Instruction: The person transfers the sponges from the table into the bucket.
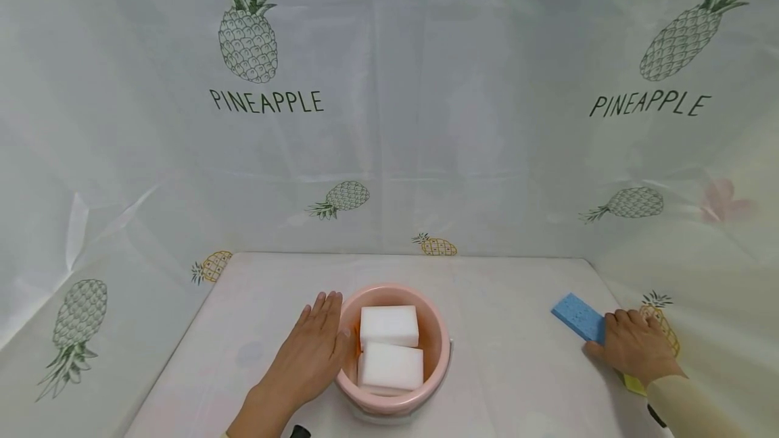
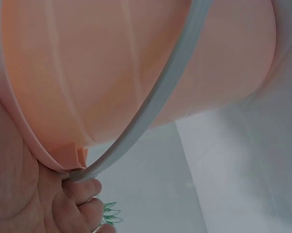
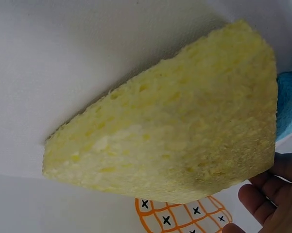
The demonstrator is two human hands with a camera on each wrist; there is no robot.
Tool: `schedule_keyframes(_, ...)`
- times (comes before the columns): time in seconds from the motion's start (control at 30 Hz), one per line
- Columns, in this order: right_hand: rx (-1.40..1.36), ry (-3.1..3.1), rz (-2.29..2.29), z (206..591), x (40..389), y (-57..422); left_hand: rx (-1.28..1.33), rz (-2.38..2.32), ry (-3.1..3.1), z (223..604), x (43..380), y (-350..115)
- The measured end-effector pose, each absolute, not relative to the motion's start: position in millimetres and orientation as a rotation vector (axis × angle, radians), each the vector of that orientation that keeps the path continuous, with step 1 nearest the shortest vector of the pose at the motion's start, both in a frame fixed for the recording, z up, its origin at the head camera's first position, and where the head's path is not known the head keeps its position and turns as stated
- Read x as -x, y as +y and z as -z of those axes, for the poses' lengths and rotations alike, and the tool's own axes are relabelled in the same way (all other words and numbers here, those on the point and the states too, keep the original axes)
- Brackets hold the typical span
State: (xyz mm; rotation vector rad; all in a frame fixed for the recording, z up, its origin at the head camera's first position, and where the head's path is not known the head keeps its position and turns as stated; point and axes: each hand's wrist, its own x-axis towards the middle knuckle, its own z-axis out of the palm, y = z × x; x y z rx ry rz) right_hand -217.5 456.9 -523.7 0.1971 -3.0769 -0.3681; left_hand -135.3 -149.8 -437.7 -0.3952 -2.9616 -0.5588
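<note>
A pink bucket stands mid-table with white sponge blocks inside, two of them on top. My left hand rests against the bucket's left side, fingers extended. The left wrist view shows that palm at the rim, beside the hinge of the pale grey handle. On the right of the table, my right hand grips the near end of a blue sponge, thumb on its near side. A yellow sponge lies under the right wrist, mostly hidden in the head view.
The white table backs onto a plastic sheet printed with pineapples, which also hangs along both sides. The right hand is close to the table's right edge. A small black object shows beside the left wrist.
</note>
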Motion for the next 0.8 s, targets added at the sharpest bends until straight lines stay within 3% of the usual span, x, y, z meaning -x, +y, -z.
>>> schedule_keyframes(0.5,-0.153,-3.172,0.195,522.4,225.6,457.6,0.394,0.572,-2.957,439.2,135.1,-150.5)
schedule_keyframes(0.8,-0.245,-3.012,0.134,520.7,234.0,428.5,0.393,0.577,-2.954,438.0,134.1,-150.1)
